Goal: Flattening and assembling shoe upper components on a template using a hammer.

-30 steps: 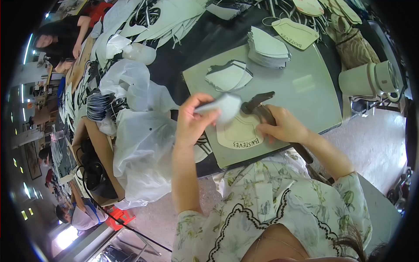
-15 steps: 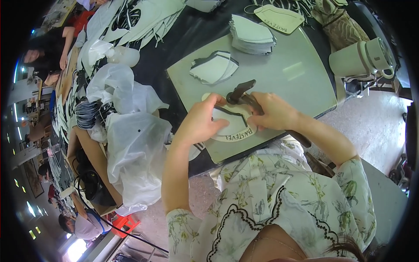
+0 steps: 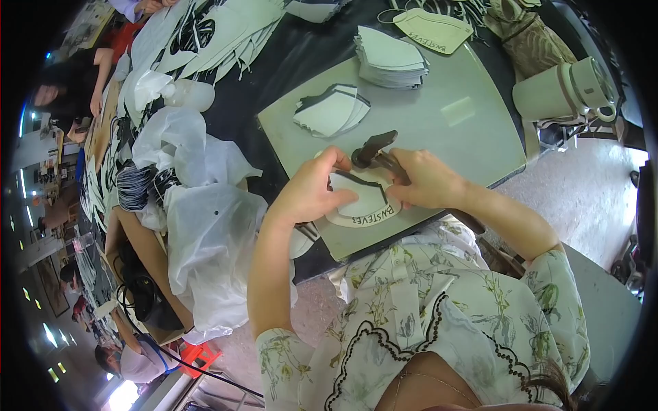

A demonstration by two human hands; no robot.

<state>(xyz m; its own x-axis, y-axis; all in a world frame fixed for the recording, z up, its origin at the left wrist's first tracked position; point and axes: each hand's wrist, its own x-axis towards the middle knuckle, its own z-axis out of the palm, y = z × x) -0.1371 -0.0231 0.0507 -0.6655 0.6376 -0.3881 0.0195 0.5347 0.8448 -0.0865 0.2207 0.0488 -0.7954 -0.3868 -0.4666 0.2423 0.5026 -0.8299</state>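
Observation:
In front of me, a white flat cut piece (image 3: 361,196) with a dark edge strip lies on a cream curved template (image 3: 384,218) that bears dark lettering. My left hand (image 3: 306,190) is closed at the left side of the piece, thumb lying on its surface and fingers curled over its upper edge. A hammer (image 3: 373,144) with a dark head is in my right hand (image 3: 430,179), its handle running under the palm toward my body. The right fingertips also touch the right side of the piece and template. The hammer head rests just beyond the piece's upper edge.
A pale green board (image 3: 473,144) lies under the work. On it stand a small stack of cut pieces (image 3: 330,113) and a taller stack (image 3: 391,58). Plastic bags (image 3: 212,240) crowd the left, a cream tumbler (image 3: 558,92) the right. Other people work far left.
The white piece has shifted slightly over the template, toward me. Both hands keep nearly the same place and hold. The whole view has moved a little.

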